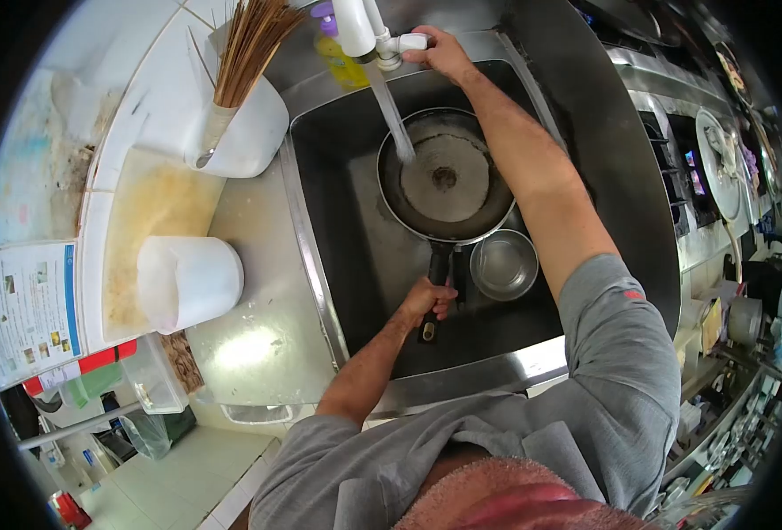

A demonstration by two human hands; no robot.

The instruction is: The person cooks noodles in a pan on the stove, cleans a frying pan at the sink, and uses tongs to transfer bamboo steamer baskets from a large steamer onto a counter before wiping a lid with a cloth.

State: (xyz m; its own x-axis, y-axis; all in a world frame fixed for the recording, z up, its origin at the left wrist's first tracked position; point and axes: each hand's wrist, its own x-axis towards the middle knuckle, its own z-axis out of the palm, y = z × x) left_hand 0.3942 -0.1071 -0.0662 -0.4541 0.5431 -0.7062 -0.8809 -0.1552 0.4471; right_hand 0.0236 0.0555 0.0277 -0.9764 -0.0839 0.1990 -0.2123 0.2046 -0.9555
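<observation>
My left hand (429,301) is wrapped round the black handle of a frying pan (445,177), which is held in the sink (338,256). Water (391,115) streams from the white faucet (353,31) into the pan's left side, and some water lies in the pan. At the top, my right hand (444,55) has its fingers closed on the white faucet handle (413,41). A round clear bowl (503,265) sits in the sink to the right of the pan's handle, with another dark handle partly hidden beside it.
A yellow soap bottle with a purple pump (342,57) stands behind the sink. On the left are a stick brush (245,71), a white container (258,132) and a white tub (192,281). A stove (665,168) and a plate (720,168) are at the right.
</observation>
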